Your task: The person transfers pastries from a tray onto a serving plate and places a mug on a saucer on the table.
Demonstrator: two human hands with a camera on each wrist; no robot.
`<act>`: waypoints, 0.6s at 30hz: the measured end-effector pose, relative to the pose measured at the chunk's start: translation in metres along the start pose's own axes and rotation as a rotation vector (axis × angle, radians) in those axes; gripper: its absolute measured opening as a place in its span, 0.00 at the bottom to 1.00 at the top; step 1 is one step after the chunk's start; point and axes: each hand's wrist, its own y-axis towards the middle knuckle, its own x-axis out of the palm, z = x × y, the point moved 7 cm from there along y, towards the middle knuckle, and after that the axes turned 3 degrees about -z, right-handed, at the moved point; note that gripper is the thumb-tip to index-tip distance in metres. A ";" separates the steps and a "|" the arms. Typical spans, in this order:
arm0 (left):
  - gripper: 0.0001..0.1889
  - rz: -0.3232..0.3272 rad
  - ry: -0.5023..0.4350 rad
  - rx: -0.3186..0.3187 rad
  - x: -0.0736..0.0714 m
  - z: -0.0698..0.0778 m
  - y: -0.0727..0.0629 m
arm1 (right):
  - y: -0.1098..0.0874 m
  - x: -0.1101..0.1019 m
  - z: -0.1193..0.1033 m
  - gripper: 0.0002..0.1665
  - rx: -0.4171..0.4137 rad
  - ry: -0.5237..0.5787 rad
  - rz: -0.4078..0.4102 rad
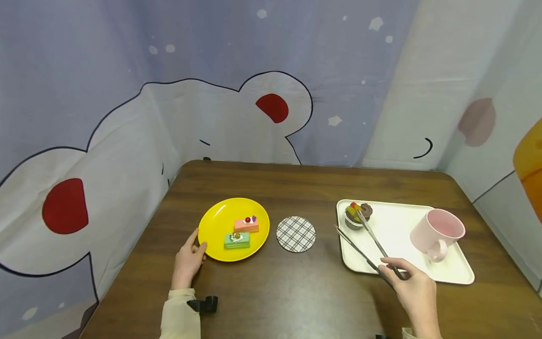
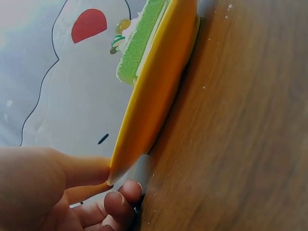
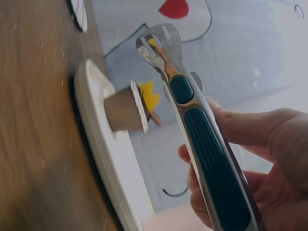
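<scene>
At the left side of a yellow plate (image 1: 213, 221), my left hand (image 1: 188, 261) pinches the rim, thumb on the edge and fingers curled beneath. On that plate lie a green cake slice (image 1: 237, 242) and a pink cake slice (image 1: 245, 227), both with small toppings. My right hand (image 1: 417, 287) grips metal tongs (image 3: 207, 154) with dark green grips. Their tips are spread apart; in the head view one overlaps a cupcake (image 1: 353, 223) and the other lies to its left. The cupcake, with yellow, red and brown toppings, stands upright in the tray's far left corner.
A white tray (image 1: 394, 230) carries the cupcake and, at its right, a pink mug (image 1: 423, 235) with its handle toward me. Between plate and tray lies a round checked coaster (image 1: 296, 234). A patterned curtain (image 1: 338, 94) hangs behind the wooden table (image 1: 271, 296).
</scene>
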 end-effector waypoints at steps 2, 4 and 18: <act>0.32 0.002 0.001 0.003 0.000 0.000 0.000 | 0.001 -0.004 0.005 0.10 -0.004 -0.022 0.024; 0.32 0.003 -0.001 0.006 0.001 0.000 0.000 | 0.001 -0.006 0.009 0.10 -0.002 -0.038 0.040; 0.32 -0.008 0.002 -0.005 0.001 -0.001 0.000 | -0.002 0.002 0.037 0.07 0.050 -0.120 -0.024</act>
